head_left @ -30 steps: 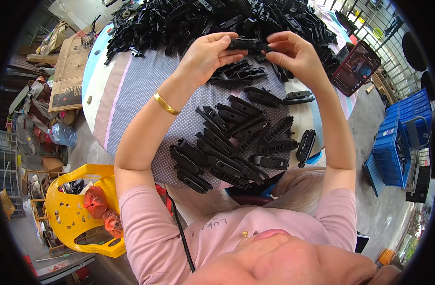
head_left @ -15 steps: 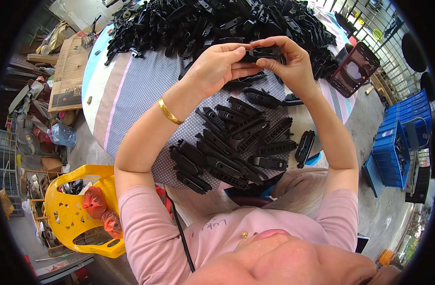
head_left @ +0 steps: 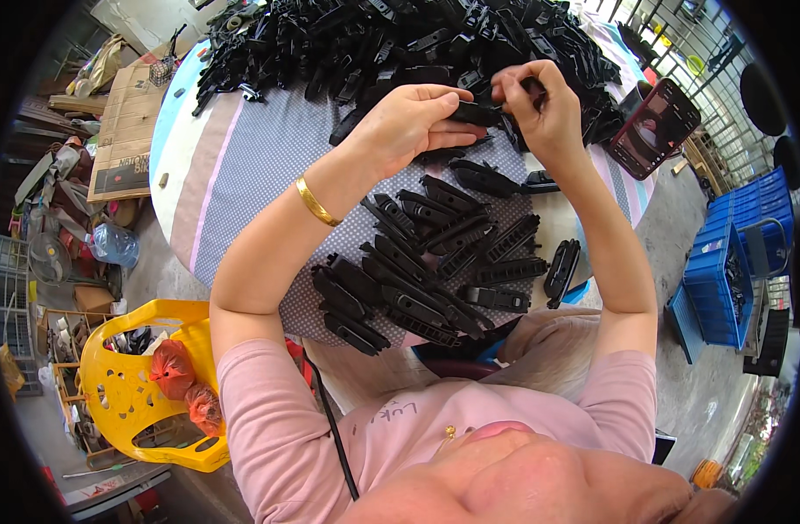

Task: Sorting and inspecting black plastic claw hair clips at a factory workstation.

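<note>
My left hand (head_left: 413,122) and my right hand (head_left: 540,109) meet over a round table (head_left: 243,166) and together hold one long black plastic part (head_left: 479,113), each pinching an end. A gold bangle (head_left: 314,201) sits on my left wrist. Under my forearms lie several finished-looking black parts (head_left: 426,262) set side by side in rows near the table's front edge. A big loose heap of the same black parts (head_left: 400,39) covers the far side of the table, just beyond my hands.
A phone (head_left: 655,129) lies on the table at the right. A yellow plastic chair (head_left: 129,384) with red bags stands at lower left. Cardboard (head_left: 125,131) and clutter lie on the floor at left. Blue crates (head_left: 723,271) stand at right.
Both hands have stayed together on the black part, shifting slightly left and nearer; the fingers have re-gripped it. The rows on the table are unchanged.
</note>
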The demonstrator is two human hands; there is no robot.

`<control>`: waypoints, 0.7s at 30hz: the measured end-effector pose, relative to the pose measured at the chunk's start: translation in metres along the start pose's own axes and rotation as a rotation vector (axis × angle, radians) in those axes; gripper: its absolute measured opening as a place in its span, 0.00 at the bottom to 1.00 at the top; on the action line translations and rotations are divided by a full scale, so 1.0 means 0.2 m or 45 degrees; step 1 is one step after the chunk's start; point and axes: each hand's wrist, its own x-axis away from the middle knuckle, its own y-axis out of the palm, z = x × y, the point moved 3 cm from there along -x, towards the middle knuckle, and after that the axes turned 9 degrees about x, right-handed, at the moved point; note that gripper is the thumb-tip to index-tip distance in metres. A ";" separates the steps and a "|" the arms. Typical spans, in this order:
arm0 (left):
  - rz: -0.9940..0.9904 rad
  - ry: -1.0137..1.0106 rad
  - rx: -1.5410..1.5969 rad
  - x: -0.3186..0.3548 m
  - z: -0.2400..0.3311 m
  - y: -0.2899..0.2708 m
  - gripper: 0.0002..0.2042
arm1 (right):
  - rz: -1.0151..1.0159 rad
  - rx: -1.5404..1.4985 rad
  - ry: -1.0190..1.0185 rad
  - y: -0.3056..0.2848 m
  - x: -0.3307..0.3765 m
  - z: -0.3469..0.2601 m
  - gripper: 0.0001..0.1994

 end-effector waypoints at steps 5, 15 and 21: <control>0.009 0.044 0.003 0.00 -0.01 -0.02 0.12 | -0.140 0.368 0.053 -0.02 -0.01 -0.04 0.12; 0.007 0.410 -0.957 -0.01 -0.07 0.05 0.18 | -0.153 -0.119 0.370 0.04 -0.02 0.13 0.20; -0.291 0.819 -1.543 -0.13 -0.17 0.19 0.15 | -0.212 -0.360 0.476 0.05 -0.02 0.22 0.15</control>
